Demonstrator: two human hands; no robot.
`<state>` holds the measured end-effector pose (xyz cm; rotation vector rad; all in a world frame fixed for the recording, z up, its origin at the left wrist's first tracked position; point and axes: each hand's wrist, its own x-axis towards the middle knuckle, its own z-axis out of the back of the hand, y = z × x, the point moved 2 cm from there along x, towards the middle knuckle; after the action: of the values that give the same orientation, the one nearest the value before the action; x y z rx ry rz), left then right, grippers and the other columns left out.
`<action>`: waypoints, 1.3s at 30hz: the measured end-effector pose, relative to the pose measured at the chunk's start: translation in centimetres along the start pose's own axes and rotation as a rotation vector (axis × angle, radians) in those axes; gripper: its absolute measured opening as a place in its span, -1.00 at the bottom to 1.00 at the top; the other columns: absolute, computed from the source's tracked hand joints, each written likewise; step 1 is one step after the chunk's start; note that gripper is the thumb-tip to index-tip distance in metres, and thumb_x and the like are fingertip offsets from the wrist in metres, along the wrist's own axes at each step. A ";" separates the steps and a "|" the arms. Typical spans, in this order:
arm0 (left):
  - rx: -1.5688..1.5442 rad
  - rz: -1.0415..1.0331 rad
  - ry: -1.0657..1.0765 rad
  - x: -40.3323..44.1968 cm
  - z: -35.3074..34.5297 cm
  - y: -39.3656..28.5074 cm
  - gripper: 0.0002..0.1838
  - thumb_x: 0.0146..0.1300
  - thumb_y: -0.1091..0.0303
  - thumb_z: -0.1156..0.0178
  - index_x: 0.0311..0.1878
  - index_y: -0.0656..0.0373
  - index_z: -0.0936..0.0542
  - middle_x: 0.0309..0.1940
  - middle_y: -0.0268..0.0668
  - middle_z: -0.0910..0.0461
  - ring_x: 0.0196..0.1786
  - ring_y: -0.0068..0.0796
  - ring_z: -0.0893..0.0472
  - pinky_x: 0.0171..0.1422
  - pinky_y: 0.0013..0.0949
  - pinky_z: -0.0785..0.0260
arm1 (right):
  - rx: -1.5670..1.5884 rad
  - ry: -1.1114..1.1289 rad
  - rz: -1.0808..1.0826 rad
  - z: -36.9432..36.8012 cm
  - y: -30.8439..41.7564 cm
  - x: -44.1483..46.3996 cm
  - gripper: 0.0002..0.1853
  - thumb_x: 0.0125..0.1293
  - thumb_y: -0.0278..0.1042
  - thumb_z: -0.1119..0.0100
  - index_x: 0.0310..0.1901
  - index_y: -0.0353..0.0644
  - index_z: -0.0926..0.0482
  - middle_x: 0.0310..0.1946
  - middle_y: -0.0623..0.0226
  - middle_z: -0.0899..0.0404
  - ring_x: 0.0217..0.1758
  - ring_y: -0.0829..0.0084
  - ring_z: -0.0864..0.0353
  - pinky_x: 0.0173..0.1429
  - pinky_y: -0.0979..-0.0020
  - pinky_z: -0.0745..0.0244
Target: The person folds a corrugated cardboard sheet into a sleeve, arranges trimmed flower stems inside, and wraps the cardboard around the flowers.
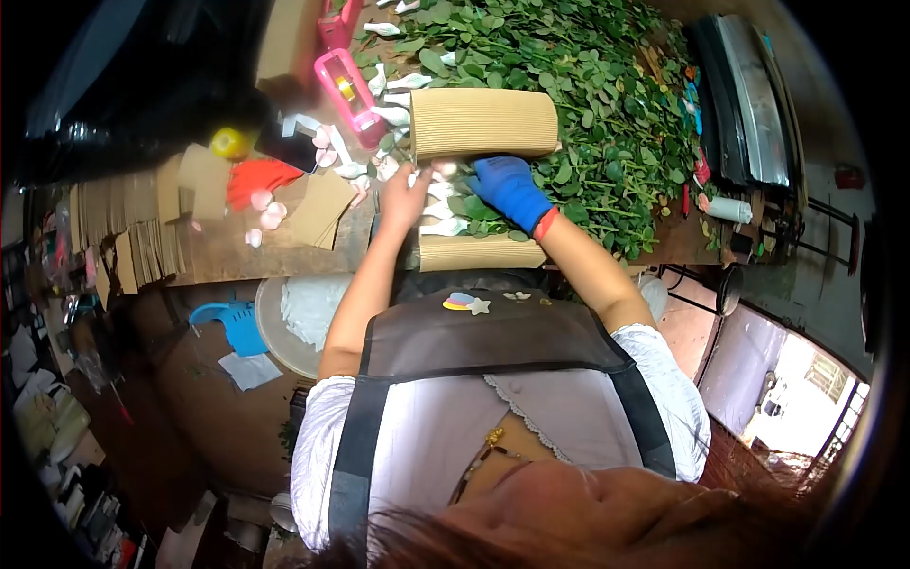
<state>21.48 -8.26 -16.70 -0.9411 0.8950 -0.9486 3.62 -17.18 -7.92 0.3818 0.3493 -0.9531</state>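
The upper sheet of corrugated cardboard (484, 123) lies bowed over the flowers on the counter (218, 254), between the heap of leafy stems (597, 142) and the pink tape dispenser (353, 102). The left hand (402, 201), bare, is at its lower left corner, with the thumb and forefinger close to the edge and to the pale pink blooms; whether these fingers pinch anything is too small to tell. The right hand (509, 192), in a blue glove, sits just below the sheet's near edge, fingers bent among the stems; what they close on, if anything, is hidden. Below the hands, white-sleeved buds (443, 228) lie side by side, and a lower corrugated piece (482, 252) rests along the counter's near edge. Good handling here calls for a light touch: the bare fingertips suit the soft heads, which should be moved from the base or the sleeve, never squeezed by the petals, while the glove suits stems that may carry thorns. The heads are best lined up evenly, without one riding over another, and the cardboard held square along its ribs, since uneven pressure could crease it or bruise a bloom. Loose petals (272, 216) lie left of the work, well apart from the sheet.
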 end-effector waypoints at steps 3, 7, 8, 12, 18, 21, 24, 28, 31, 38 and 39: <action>0.002 0.058 -0.068 -0.7 -0.2 -1.0 -0.66 0.42 0.07 -0.16 -0.11 0.20 -0.61 -0.24 0.14 -0.66 -0.09 0.15 -0.65 -0.04 -0.07 -0.44 | -0.002 -0.077 -0.004 -2.1 -0.8 0.7 -0.60 0.25 0.11 -0.22 -0.15 -0.07 -0.69 -0.21 0.05 -0.71 -0.11 0.04 -0.70 -0.03 0.03 -0.56; -0.111 0.045 -0.479 -0.1 4.6 1.8 -0.78 0.39 0.31 -0.12 -0.26 0.29 -0.58 -0.45 -0.18 -0.62 -0.32 -0.34 -0.60 -0.15 -0.28 -0.42 | 0.046 -0.046 -0.004 -2.1 -1.2 0.7 -0.58 0.24 0.11 -0.21 -0.11 -0.08 -0.68 -0.19 0.05 -0.71 -0.07 0.04 -0.70 0.00 0.04 -0.56; -0.187 0.048 -0.357 -0.3 5.8 1.5 -0.81 0.36 0.33 -0.15 -0.30 0.27 -0.56 -0.46 -0.24 -0.61 -0.34 -0.47 -0.57 -0.21 -0.34 -0.40 | 0.085 -0.026 0.018 -1.6 -1.3 0.3 -0.57 0.24 0.12 -0.21 -0.10 -0.08 -0.68 -0.19 0.04 -0.71 -0.06 0.03 -0.70 0.01 0.04 -0.56; 0.042 0.020 -0.019 -1.1 5.6 0.5 -0.72 0.32 0.19 -0.31 -0.35 0.19 -0.53 -0.53 -0.24 -0.61 -0.40 -0.46 -0.59 -0.23 -0.31 -0.44 | 0.110 -0.001 0.111 -0.4 -1.5 -0.3 -0.53 0.19 0.14 -0.26 -0.09 -0.10 -0.66 -0.20 0.05 -0.72 -0.09 0.01 -0.70 -0.01 0.04 -0.56; 0.275 0.023 0.083 -2.2 1.4 -2.7 -0.60 0.40 0.00 -0.20 -0.29 0.20 -0.61 -0.47 -0.06 -0.68 -0.35 -0.14 -0.68 -0.19 -0.20 -0.47 | -0.047 -0.040 0.044 -2.1 -0.4 0.3 -0.57 0.18 0.13 -0.32 -0.19 -0.10 -0.61 -0.23 0.10 -0.73 -0.12 0.07 -0.72 -0.03 0.09 -0.57; 0.198 -0.027 -0.053 -3.2 1.2 -1.1 -0.63 0.42 0.10 -0.13 -0.28 0.27 -0.61 -0.47 0.01 -0.65 -0.38 -0.17 -0.67 -0.24 -0.14 -0.44 | -0.072 -0.024 -0.004 -2.3 0.2 0.5 -0.56 0.19 0.15 -0.31 -0.19 -0.10 -0.61 -0.23 0.11 -0.73 -0.12 0.09 -0.73 -0.03 0.11 -0.57; 0.054 -0.001 -0.304 -3.0 2.8 0.6 -0.69 0.41 0.21 -0.10 -0.28 0.30 -0.61 -0.51 -0.14 -0.63 -0.38 -0.30 -0.63 -0.23 -0.19 -0.42 | -0.043 -0.012 -0.022 -2.7 -0.1 0.7 -0.53 0.18 0.16 -0.31 -0.16 -0.12 -0.60 -0.22 0.09 -0.73 -0.10 0.08 -0.73 -0.01 0.11 -0.56; -0.342 0.129 -0.220 -2.2 7.3 0.8 -0.75 0.38 0.26 -0.18 -0.33 0.25 -0.55 -0.53 -0.39 -0.55 -0.43 -0.50 -0.51 -0.33 -0.33 -0.37 | 0.148 0.062 0.089 -0.5 -1.0 -0.7 -0.44 0.12 0.19 -0.35 -0.06 -0.13 -0.55 -0.17 0.04 -0.72 -0.07 0.04 -0.72 0.02 0.08 -0.55; 0.106 0.049 0.053 -3.2 6.9 -0.6 -0.69 0.34 0.15 -0.29 -0.33 0.23 -0.55 -0.56 -0.23 -0.58 -0.45 -0.41 -0.60 -0.31 -0.28 -0.41 | 0.112 0.081 0.120 -0.5 -0.7 -1.1 -0.37 0.06 0.20 -0.39 -0.02 -0.18 -0.55 -0.11 -0.03 -0.71 -0.06 0.01 -0.72 0.03 0.08 -0.57; 0.123 0.067 0.247 -4.7 2.6 -1.4 -0.64 0.34 0.03 -0.27 -0.20 0.19 -0.68 -0.42 -0.01 -0.69 -0.31 -0.14 -0.70 -0.17 -0.18 -0.48 | -0.184 0.051 -0.011 -4.2 0.8 0.2 -0.35 0.08 0.13 -0.42 0.02 -0.20 -0.45 -0.20 0.12 -0.74 -0.13 0.16 -0.77 -0.10 0.16 -0.60; 0.126 0.022 0.208 -4.9 2.9 -1.6 -0.66 0.35 0.04 -0.26 -0.21 0.19 -0.68 -0.41 0.00 -0.69 -0.32 -0.15 -0.71 -0.17 -0.19 -0.48 | -0.196 0.041 -0.004 -4.6 0.9 0.3 -0.36 0.11 0.13 -0.40 0.03 -0.20 -0.45 -0.21 0.11 -0.74 -0.14 0.15 -0.77 -0.11 0.15 -0.60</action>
<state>22.21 -3.48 -13.28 -0.7322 1.0060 -1.0851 3.97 -14.86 -11.95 0.2220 0.4769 -0.9066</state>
